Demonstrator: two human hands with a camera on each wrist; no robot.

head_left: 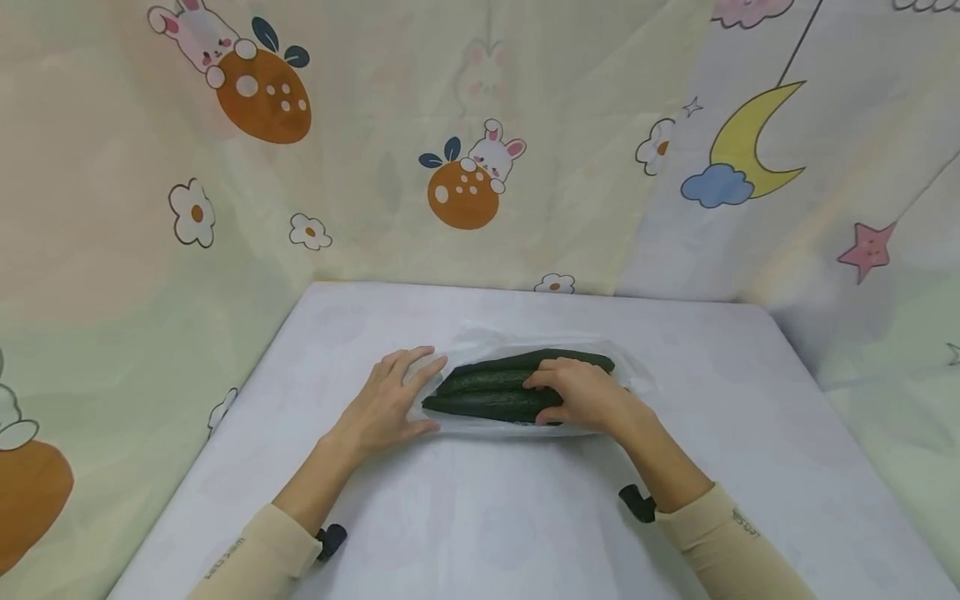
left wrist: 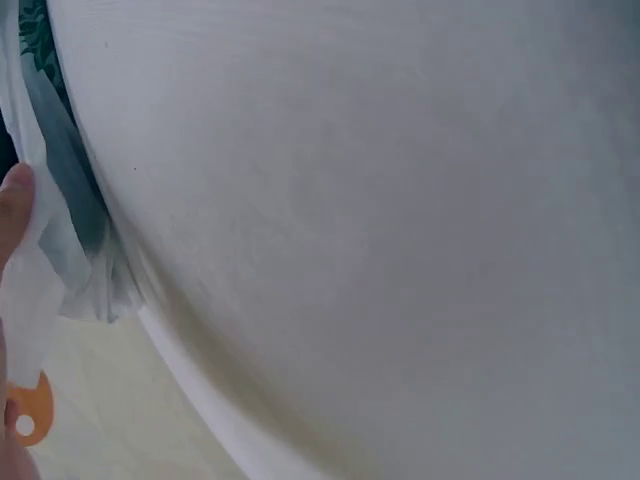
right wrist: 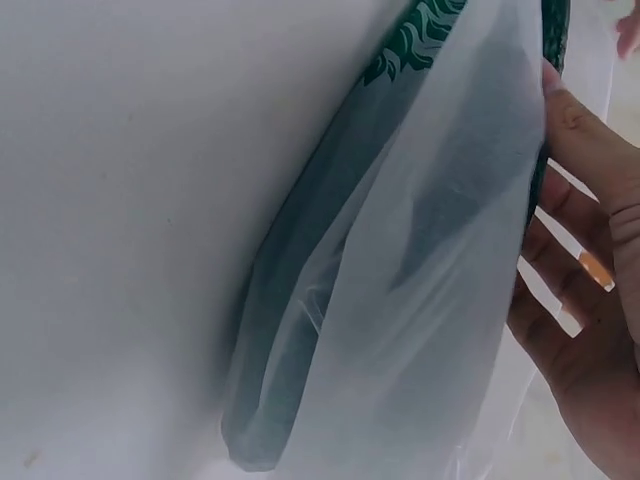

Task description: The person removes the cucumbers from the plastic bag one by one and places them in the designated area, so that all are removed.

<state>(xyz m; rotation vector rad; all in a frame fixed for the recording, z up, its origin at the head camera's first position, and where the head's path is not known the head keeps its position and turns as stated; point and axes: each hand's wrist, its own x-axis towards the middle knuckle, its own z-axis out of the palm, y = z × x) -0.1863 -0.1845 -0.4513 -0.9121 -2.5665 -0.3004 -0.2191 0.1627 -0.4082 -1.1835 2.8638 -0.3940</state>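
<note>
Three dark green cucumbers (head_left: 480, 405) lie side by side, in or on a translucent white plastic bag (head_left: 480, 339) with a green leaf print that shows in the right wrist view. My right hand (head_left: 588, 392) is over their right part, its thumb and fingers bent round the front cucumber. In the right wrist view, the thumb (right wrist: 590, 140) presses on dark green skin above the bag's edge. My left hand (head_left: 382, 408) is at the cucumbers' left ends with its fingers spread. In the left wrist view its thumb (left wrist: 14, 210) touches the bag; its other fingers are mostly cut off.
A white-covered table (head_left: 480, 508) lies under everything, its far edge close to a hanging cloth (head_left: 360, 150) printed with rabbits, flowers and a moon. Cloth also hangs along both sides. Black devices (head_left: 637, 503) sit at both wrists.
</note>
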